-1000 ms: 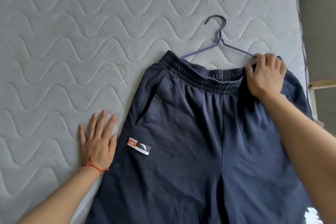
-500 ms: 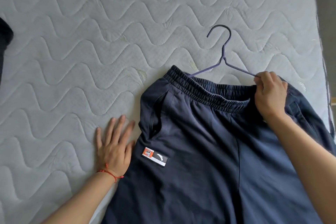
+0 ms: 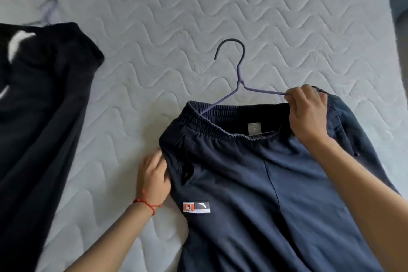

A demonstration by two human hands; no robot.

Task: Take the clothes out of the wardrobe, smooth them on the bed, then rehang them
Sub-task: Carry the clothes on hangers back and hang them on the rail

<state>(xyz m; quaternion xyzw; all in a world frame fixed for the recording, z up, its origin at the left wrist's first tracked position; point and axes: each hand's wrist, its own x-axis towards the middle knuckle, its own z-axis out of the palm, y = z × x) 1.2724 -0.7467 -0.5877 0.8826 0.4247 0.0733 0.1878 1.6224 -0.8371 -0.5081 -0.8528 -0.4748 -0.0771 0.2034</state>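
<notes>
Head view: within 1 s my left hand (image 3: pixel 153 175) leaves the bed (image 3: pixel 154 28) to pinch the shorts (image 3: pixel 265 183) lying there, while my right hand (image 3: pixel 308 112) pinches waistband and hanger (image 3: pixel 239 77), so rehanging begins.

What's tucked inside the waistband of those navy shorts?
A purple hanger: its left arm runs into the navy shorts, beside a grey label. The right hand pinches its right arm. The hanger's lower part is hidden.

The left hand (image 3: pixel 154 175), a red string at its wrist, curls its fingers (image 3: pixel 159 162) into a grip. The right hand (image 3: pixel 308 112) reaches forward on an outstretched forearm, its fingertips pinched together.
</notes>
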